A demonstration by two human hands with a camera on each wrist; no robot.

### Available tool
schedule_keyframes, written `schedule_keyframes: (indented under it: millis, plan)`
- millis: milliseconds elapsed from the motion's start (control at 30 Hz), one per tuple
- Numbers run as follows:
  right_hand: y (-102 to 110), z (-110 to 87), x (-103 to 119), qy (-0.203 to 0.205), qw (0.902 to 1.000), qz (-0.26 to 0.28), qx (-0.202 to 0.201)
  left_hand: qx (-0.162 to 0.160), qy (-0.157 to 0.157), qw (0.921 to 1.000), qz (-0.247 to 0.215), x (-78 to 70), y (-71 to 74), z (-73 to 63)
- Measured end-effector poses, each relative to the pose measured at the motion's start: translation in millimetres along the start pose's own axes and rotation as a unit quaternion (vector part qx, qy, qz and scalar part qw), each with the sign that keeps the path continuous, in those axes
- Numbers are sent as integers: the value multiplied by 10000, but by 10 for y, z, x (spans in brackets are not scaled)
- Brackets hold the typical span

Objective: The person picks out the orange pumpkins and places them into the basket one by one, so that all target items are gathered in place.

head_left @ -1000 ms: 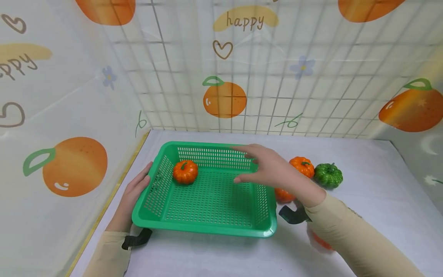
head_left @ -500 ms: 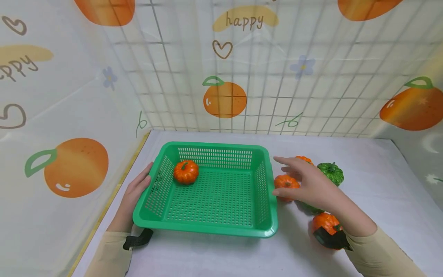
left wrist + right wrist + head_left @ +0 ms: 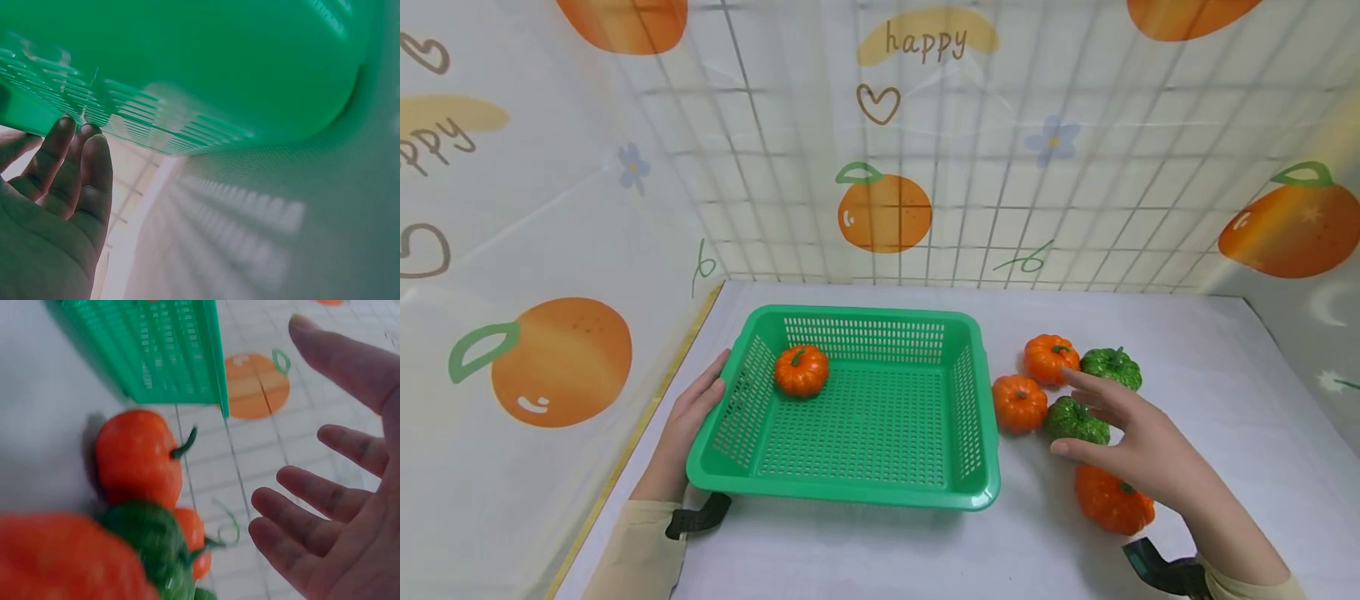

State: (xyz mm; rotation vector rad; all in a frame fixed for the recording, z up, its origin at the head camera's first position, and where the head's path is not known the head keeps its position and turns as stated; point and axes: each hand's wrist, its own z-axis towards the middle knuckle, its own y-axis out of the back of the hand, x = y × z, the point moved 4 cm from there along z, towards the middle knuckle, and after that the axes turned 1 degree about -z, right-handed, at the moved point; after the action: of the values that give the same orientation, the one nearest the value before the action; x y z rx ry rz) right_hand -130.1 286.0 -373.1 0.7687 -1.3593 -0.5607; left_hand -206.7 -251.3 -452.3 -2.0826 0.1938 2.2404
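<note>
The near green pumpkin (image 3: 1075, 423), round with no clear long axis, lies just left of my right hand (image 3: 1142, 440), the nearer one, fingers apart, holding nothing. My left hand (image 3: 687, 415), fingers nearly straight, touches the basket (image 3: 850, 495).

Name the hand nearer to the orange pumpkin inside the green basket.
Left. The left hand touches the left side of the green basket from outside, close to the orange pumpkin; the right hand is beyond the basket's right side, near the front green pumpkin.
</note>
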Motion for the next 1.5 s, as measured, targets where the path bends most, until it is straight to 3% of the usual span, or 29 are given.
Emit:
schedule_keyframes:
  millis: [300,600,900,1167,1500]
  plan:
    - [77,-342,-471,-566,9983,135,-59,73,29,9999,-67,12,-9,-4]
    - [21,-603,-806,2,9948,838,-574,27,31,9999,129,-7,22,10]
    - [-147,-667,-1105,-190,9898,1409,35,25,76,10000,26,-20,11,9]
    - [-186,-692,-1212,-796,9860,1399,440,27,72,10000,-19,-21,-6,0]
    - [-213,-692,-1230,-1122,9850,1134,665,45,92,9999,109,-15,-5,-10]
